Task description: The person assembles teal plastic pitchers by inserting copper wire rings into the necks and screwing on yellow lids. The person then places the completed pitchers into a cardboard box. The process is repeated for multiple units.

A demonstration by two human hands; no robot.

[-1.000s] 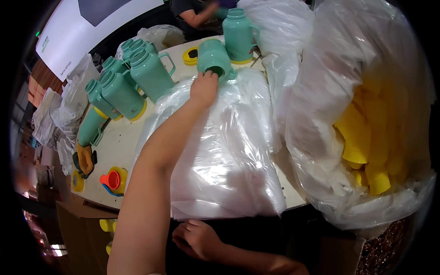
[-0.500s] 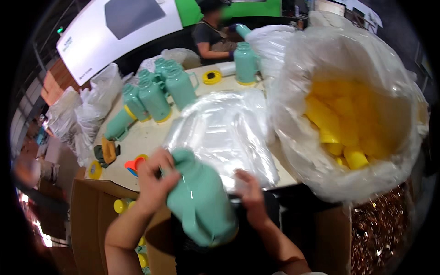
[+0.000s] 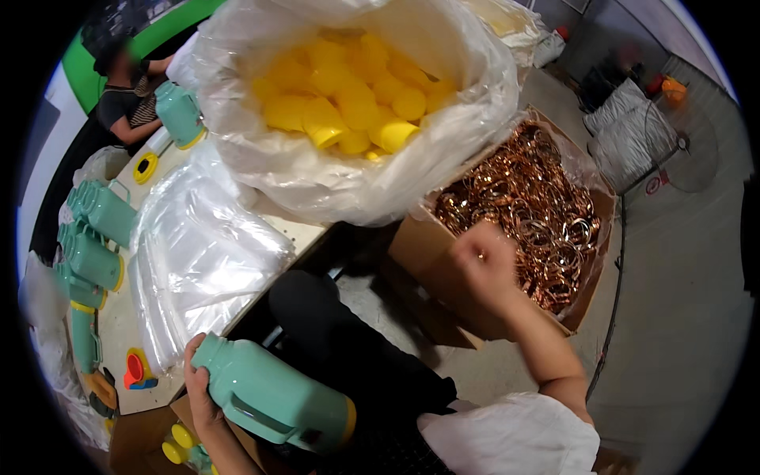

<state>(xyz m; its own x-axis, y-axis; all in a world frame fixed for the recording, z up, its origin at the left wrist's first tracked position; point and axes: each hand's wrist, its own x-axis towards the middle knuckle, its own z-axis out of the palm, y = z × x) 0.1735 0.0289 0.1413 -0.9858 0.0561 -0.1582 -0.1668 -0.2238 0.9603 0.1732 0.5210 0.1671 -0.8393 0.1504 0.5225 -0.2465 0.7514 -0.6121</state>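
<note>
My left hand (image 3: 201,388) is closed round the neck end of a mint-green thermos jug (image 3: 277,388). The jug lies tilted over my lap, its handle toward me and its yellow base pointing right. At the near edge of a cardboard box full of shiny copper-coloured metal rings (image 3: 546,206), my right hand (image 3: 487,265) is raised with curled fingers. Motion blurs that hand; a small coppery glint shows at its fingers, too small to name.
A big plastic bag (image 3: 317,190) of yellow cups stands on the table beside stacked clear plastic bags (image 3: 198,261). Several green jugs (image 3: 91,257) line the table's left side. A co-worker (image 3: 127,99) is at the far left. Below, a carton (image 3: 142,435) holds yellow-topped jugs.
My view has swung right, bringing the whole ring box in. My right hand has moved from beside the jug to the rings. The jug, still in my left hand, now lies more on its side.
</note>
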